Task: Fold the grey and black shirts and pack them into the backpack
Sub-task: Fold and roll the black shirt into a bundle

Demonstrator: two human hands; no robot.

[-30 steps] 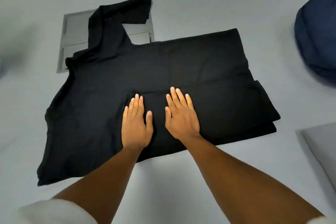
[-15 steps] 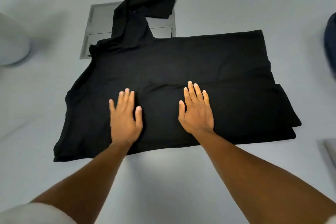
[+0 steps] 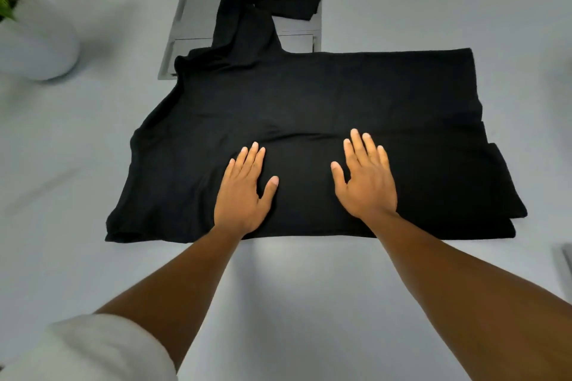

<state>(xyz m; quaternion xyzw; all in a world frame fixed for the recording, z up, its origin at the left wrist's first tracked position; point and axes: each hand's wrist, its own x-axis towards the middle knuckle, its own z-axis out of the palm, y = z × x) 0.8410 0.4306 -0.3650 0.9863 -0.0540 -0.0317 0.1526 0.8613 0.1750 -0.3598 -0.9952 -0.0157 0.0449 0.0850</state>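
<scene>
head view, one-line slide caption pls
Left hand and right hand pressed flat on a half-folded black cotton shirt on a pale table.

My left hand [image 3: 241, 195] and right hand [image 3: 365, 182] lie flat on the black shirt [image 3: 309, 108], apart from each other, with bare cloth between them. The pale table [image 3: 294, 288] is bare in front of the shirt's near hem, between my forearms and out to either side. At far left a white plant pot [image 3: 37, 40] stands well apart from the shirt, with bare table between. The shirt's sleeve [image 3: 278, 0] drapes over a grey metal panel [image 3: 192, 18] set flush into the table behind.
</scene>
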